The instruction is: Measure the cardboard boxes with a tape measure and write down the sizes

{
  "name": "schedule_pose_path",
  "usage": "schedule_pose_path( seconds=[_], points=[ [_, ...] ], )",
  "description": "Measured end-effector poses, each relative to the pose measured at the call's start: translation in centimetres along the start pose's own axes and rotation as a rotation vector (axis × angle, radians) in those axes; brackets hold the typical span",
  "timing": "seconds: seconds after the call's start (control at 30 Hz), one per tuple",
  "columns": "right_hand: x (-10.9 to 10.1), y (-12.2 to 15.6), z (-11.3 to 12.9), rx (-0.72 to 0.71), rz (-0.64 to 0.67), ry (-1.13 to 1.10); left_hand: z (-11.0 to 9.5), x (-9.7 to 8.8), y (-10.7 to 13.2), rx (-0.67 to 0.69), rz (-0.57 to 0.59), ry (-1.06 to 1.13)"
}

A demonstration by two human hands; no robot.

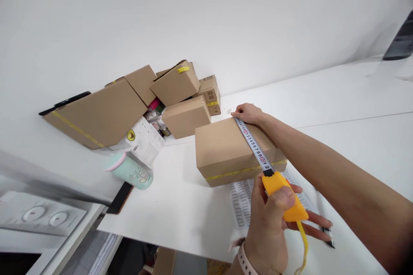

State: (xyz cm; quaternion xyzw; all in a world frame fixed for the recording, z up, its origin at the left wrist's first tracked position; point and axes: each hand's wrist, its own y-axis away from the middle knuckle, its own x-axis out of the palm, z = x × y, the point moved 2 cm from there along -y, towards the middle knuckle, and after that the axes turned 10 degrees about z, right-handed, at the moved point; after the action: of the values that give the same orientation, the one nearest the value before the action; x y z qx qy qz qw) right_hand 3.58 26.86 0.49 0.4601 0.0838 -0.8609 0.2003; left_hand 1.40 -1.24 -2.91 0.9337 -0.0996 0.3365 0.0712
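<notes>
A yellow tape measure [285, 200] is gripped in my left hand [269, 223], thumb on top of its case and some fingers stretched out past it. Its blade [253, 144] is pulled out across the top of a closed cardboard box [222, 144], with figures around 20 showing near the case. At the far edge of that box, my right hand [248, 114] pinches the blade's end against the cardboard. Yellow tape runs along the box's near side. Partly under the box lies a printed sheet [240, 206]. A pen-like tool [328, 238] lies behind my left fingers.
Several cardboard boxes [97, 114] are stacked against the wall at the left. A mint-green tumbler [132, 172] leans beside a white package [145, 142]. A black object [119, 197] lies at the table's left edge. A dark item [400, 43] stands far right.
</notes>
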Motion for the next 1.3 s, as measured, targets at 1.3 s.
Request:
schedule_pose_path(
  seconds=[1.3],
  points=[
    [0.13,-0.23,-0.19,0.006,-0.004,0.0,0.23,0.11,0.12,0.005,0.002,0.007]
  ],
)
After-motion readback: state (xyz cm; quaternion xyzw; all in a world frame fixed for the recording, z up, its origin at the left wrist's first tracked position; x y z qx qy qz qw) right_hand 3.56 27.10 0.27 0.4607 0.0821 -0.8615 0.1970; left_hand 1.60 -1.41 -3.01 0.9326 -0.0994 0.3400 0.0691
